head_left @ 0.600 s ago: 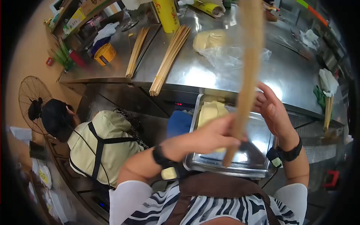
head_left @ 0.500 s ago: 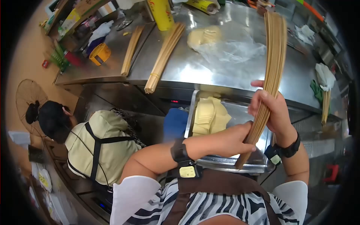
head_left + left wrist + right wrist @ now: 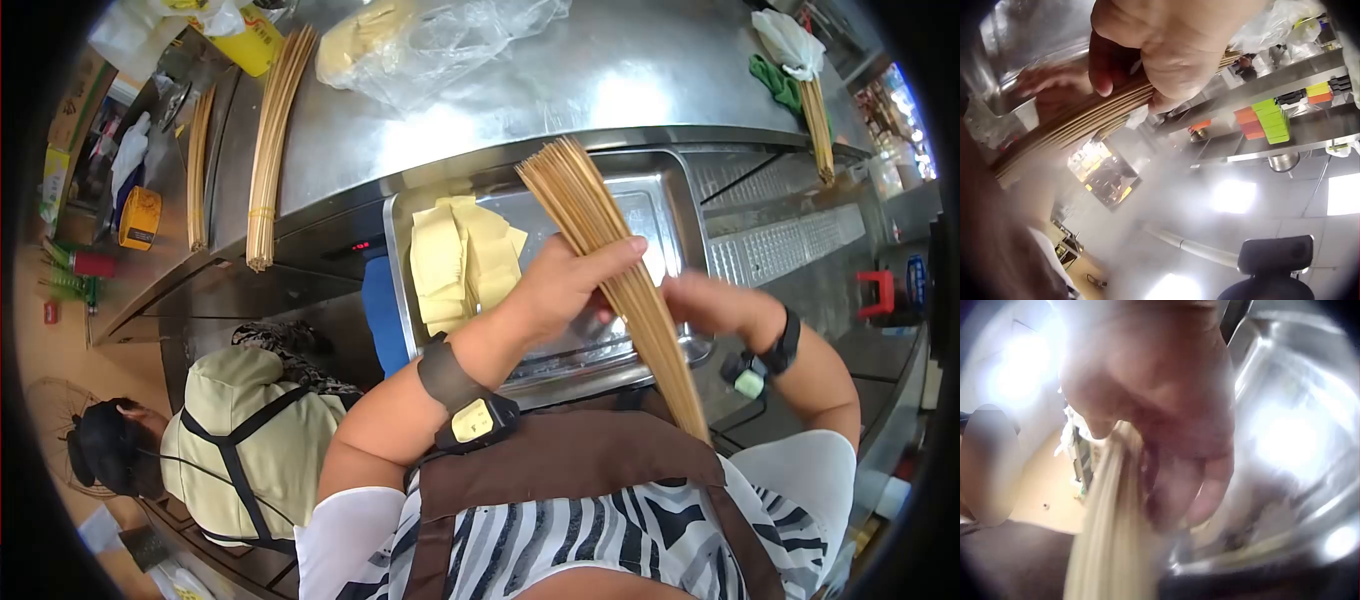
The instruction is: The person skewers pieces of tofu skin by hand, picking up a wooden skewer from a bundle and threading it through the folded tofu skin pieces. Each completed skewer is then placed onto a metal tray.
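A long bundle of thin wooden skewers [image 3: 610, 245] slants over the metal tray [image 3: 690, 215], its near end by the brown apron. My left hand [image 3: 560, 285] grips the bundle around its middle, thumb across the top; the left wrist view shows that hand [image 3: 1166, 44] curled over the sticks. My right hand [image 3: 715, 303], blurred, lies at the bundle's right side with its fingers loosely extended. In the right wrist view the right hand [image 3: 1147, 387] overlaps the skewers [image 3: 1113, 519]. Pale yellow sheets [image 3: 440, 260] lie piled in the tray's left part.
On the steel counter [image 3: 480, 150] lie a tied skewer bundle [image 3: 270, 150], a smaller skewer bundle [image 3: 198, 170] and a clear plastic bag [image 3: 440, 50]. A person in a pale top [image 3: 225, 430] is close on the left. A red stool [image 3: 877, 293] stands at the right.
The bundle has come down from upright to a slant, its far end now leaning left. My left hand has moved up along it, and my right hand has shifted down beside it. The view has swung right.
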Motion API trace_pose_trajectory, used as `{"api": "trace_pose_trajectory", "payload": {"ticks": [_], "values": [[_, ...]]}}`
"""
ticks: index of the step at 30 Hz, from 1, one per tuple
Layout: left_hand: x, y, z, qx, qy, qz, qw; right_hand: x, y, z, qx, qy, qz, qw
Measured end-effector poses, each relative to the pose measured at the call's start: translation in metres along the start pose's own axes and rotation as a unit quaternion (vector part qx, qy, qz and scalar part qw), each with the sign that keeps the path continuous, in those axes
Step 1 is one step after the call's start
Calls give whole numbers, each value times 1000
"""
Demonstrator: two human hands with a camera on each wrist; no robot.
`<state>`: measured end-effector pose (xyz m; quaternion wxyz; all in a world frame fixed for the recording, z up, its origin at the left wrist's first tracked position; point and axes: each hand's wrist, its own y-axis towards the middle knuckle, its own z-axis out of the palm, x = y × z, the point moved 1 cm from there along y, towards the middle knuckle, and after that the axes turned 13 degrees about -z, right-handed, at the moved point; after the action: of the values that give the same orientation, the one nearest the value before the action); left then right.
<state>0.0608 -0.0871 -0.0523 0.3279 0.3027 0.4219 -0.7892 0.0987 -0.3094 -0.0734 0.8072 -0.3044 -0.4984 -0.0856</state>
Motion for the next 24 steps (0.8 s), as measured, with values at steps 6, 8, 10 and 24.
{"api": "trace_pose_trajectory", "payload": {"ticks": [6, 8, 10, 24], "values": [[-2, -8, 43, 130, -91, -4, 987, 11, 22, 21, -30, -3, -91, 995], [-5, -15, 33, 131, -40, 12, 991, 24, 45, 19, -19, -31, -101, 994], [-14, -24, 17, 152, 36, 17, 988, 23, 54, 36, 5, -95, -120, 988], [-24, -4, 4, 105, -14, -50, 993, 13, 55, 96, 74, -522, -198, 826]]}}
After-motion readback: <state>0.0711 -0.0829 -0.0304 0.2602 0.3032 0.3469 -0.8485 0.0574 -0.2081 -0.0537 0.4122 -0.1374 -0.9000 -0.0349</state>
